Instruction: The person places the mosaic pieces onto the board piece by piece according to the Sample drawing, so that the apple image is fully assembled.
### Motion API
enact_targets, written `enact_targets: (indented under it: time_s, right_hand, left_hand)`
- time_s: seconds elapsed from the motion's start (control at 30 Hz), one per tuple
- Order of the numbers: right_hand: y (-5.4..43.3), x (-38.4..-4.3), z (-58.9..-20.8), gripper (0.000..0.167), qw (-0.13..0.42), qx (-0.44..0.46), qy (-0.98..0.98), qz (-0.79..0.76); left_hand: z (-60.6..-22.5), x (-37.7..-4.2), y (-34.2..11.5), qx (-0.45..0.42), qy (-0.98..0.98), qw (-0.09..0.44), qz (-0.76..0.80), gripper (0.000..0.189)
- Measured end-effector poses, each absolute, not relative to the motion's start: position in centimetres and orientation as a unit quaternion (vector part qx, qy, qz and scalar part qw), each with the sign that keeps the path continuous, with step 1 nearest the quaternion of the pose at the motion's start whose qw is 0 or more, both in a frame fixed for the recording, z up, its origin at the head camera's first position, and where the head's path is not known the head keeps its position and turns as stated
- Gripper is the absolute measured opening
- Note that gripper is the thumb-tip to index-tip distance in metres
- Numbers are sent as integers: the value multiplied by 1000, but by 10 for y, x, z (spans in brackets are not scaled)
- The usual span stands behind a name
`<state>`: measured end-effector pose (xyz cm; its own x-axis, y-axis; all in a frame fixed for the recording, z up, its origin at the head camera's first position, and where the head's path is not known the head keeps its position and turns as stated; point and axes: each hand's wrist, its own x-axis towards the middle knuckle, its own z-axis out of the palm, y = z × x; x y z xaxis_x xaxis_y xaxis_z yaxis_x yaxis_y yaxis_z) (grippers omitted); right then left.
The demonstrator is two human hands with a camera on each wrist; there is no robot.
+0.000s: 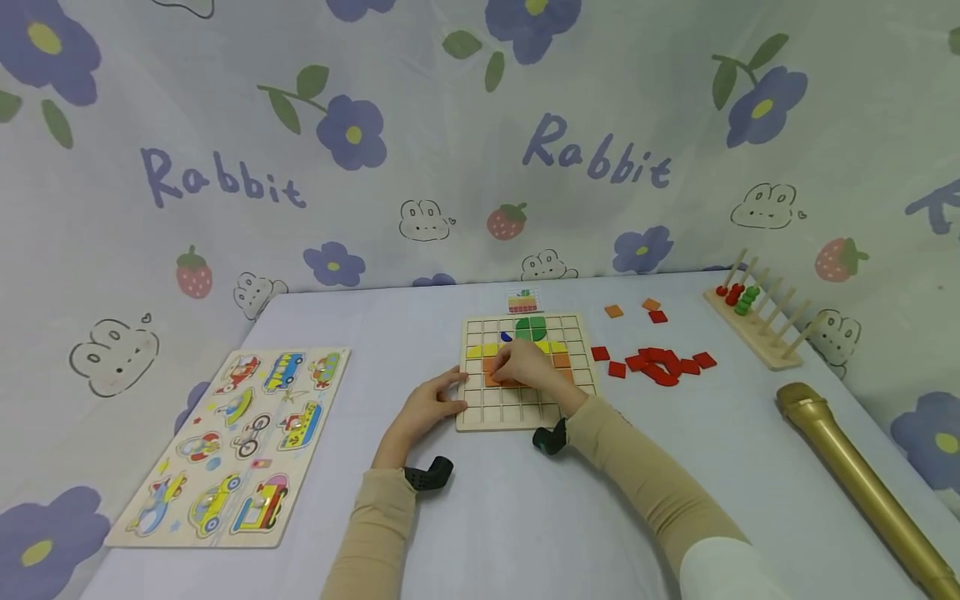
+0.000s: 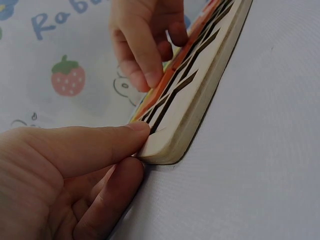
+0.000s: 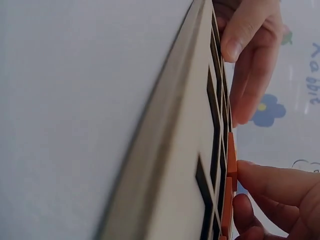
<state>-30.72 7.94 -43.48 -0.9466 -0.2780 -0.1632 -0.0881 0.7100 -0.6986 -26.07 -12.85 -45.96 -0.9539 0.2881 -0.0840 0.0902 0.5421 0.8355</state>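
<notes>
A wooden grid board point(image 1: 480, 415) lies flat in the middle of the table. Green, blue, yellow and orange tiles fill part of its grid. My left hand point(image 1: 429, 409) pinches the board at its left edge; in the left wrist view the thumb point(image 2: 107, 142) lies on top and a finger is against the side. Over the board's left middle, my right hand point(image 1: 522, 364) has its fingertips at an orange square tile point(image 3: 231, 155), pinching it at the grid surface. Part of the orange row point(image 1: 561, 361) is hidden behind that hand.
Behind the board stands a small pattern card point(image 1: 523, 301). Loose red tiles point(image 1: 652, 363) and a few orange ones point(image 1: 613, 311) lie to the right. Further right are a peg rack with beads point(image 1: 757, 321) and a gold microphone point(image 1: 855, 467). A vehicle puzzle point(image 1: 240, 442) lies left.
</notes>
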Motion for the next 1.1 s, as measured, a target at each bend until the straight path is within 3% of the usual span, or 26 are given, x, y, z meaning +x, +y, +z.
enact_targets:
  time_s: [0.5, 0.83, 1.1]
  right_hand:
    - [87, -306, -430, 9, 120, -95, 895, -420]
    - [163, -327, -409, 23, 79, -41, 869, -487]
    - [233, -347, -419, 35, 61, 44, 859, -507]
  left_hand:
    - [-466, -261, -130, 107, 876, 103, 460, 49]
    - [-465, -261, -130, 100, 875, 100, 463, 49]
    - [-464, -262, -128, 106, 873, 99, 466, 48]
